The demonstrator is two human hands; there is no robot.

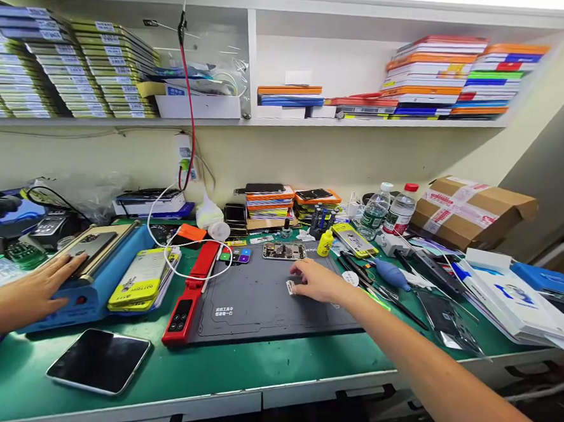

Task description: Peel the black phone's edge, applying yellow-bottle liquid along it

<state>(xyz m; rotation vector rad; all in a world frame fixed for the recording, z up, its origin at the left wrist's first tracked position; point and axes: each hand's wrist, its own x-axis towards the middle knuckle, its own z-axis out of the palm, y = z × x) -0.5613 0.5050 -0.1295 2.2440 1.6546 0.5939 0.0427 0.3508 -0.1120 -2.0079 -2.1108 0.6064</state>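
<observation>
My left hand (pixel 50 286) lies with its fingers stretched out over a gold-edged phone (pixel 91 250), which rests on top of a blue bench machine (pixel 85 301). Fingertips touch the phone's back. Above the grey work mat (pixel 252 305), my right hand (pixel 313 280) is curled, its thumb and fingers at a small white piece with dark marks (pixel 291 287). The fingertips' exact grip is partly hidden. Just beyond that hand, an opened phone with bare inner parts (pixel 284 251) lies at the mat's back edge.
A dark-screened phone (pixel 101 360) lies at the front left. Yellow battery packs (pixel 141 279) sit beside a red device (pixel 180 319) with a looping white cable (pixel 155 213). A yellow bottle (pixel 325 243), blue blower bulb (pixel 390 275), water bottles (pixel 375 211) and carton (pixel 468 213) stand rightward.
</observation>
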